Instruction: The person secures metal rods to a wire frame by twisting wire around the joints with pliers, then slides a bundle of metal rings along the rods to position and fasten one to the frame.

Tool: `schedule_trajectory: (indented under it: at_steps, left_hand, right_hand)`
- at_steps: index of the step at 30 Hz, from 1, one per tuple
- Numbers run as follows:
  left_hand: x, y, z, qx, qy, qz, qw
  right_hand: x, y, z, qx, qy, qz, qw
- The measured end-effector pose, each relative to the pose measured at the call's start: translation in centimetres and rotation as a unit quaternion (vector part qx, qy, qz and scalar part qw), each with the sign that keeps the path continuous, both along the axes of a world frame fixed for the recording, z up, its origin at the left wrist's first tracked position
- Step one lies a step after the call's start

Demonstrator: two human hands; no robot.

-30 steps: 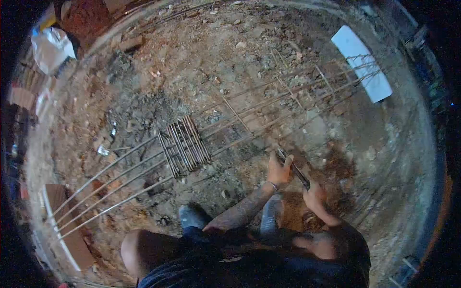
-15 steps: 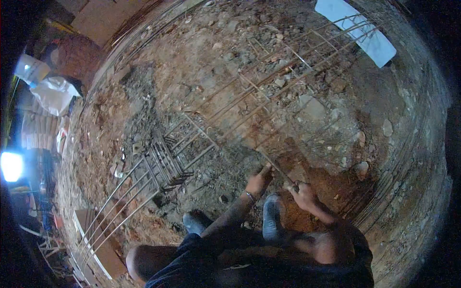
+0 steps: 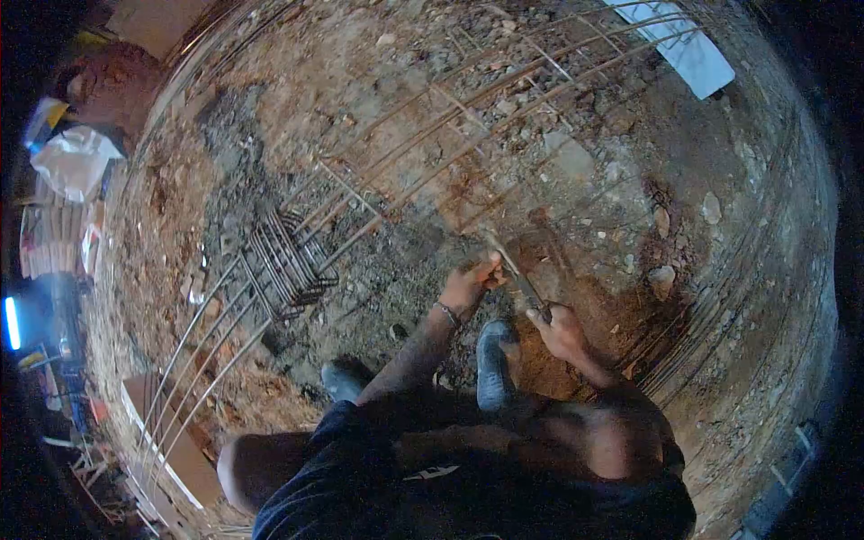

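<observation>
A thin metal tool or rod (image 3: 519,275) slants between my hands above the dirt. My right hand (image 3: 562,331) is wrapped round its lower end. My left hand (image 3: 472,283), with a bracelet at the wrist, is closed near the upper part; what its fingers pinch is too small to make out. Up and to the left runs a long rebar cage (image 3: 432,184) lying on the ground, with a bunch of square stirrups (image 3: 290,261) gathered on its bars.
A white panel (image 3: 688,54) lies under the cage's far end, and a brown board (image 3: 171,441) under its near end. Thin rods (image 3: 684,346) lie at the right. A white bag (image 3: 76,162) and a bright lamp (image 3: 12,322) are at the left.
The view has shifted, so the cage and ground sit further up and left. Both hands remain at the rod, which now shows more of its length between them.
</observation>
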State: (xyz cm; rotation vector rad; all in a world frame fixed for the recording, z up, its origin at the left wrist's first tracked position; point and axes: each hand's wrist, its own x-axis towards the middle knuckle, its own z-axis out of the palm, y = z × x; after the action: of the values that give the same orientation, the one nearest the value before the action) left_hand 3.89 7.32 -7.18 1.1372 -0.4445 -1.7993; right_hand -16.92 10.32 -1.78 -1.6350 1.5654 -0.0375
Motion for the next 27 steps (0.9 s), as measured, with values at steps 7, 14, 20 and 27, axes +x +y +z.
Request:
schedule_trajectory:
  at_steps: [7,14,20,27]
  left_hand:
    - [1.6,0.5,-0.4,0.049,0.174,0.037,0.983]
    - [2.1,0.0,-2.9,0.111,0.147,0.014,0.983]
    - [2.6,1.4,-13.0,-0.070,0.055,-0.103,0.991]
    - [1.5,-1.0,5.6,0.101,0.193,0.011,0.976]
  right_hand:
    - [-0.9,0.3,-1.5,0.012,-0.130,0.028,0.991]
    - [-2.2,1.3,-2.2,-0.064,-0.119,0.025,0.991]
    - [-4.1,2.4,0.6,0.016,-0.146,0.058,0.988]
    - [-7.5,1.2,-3.5,-0.128,0.005,-0.018,0.992]
